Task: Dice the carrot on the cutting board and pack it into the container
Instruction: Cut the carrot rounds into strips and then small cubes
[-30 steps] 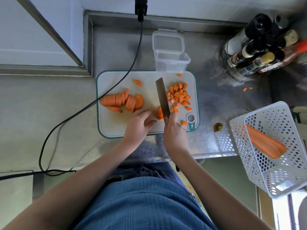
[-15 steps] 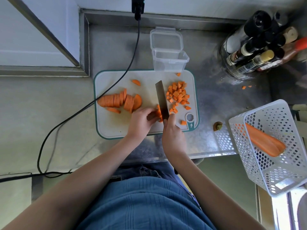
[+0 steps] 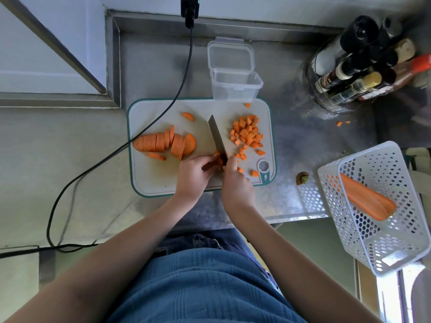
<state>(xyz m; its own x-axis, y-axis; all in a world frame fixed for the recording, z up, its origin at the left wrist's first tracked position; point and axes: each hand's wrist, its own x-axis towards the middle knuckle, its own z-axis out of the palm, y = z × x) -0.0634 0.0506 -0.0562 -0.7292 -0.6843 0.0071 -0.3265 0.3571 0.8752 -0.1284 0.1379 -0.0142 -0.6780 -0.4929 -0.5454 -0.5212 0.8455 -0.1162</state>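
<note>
On the white cutting board point(image 3: 158, 178) lies a row of sliced carrot rounds point(image 3: 165, 143) at the left and a pile of diced carrot point(image 3: 247, 132) at the right. My right hand point(image 3: 236, 184) grips the handle of a knife point(image 3: 217, 136), whose blade points away across the board. My left hand point(image 3: 192, 174) pinches a few carrot pieces point(image 3: 219, 159) against the blade's left side. The clear plastic container point(image 3: 234, 86) stands open and empty just behind the board, its lid hinged back.
A black cable point(image 3: 149, 127) crosses the board's left corner. A jar of sauce bottles point(image 3: 356, 73) stands at the back right. A white perforated basket point(image 3: 382, 206) with a whole carrot point(image 3: 366, 199) sits at the right edge. A carrot stub point(image 3: 302, 178) lies beside it.
My left hand has closed its fingers in on the carrot pieces beside the blade. The knife has stayed over those pieces, shifting only slightly.
</note>
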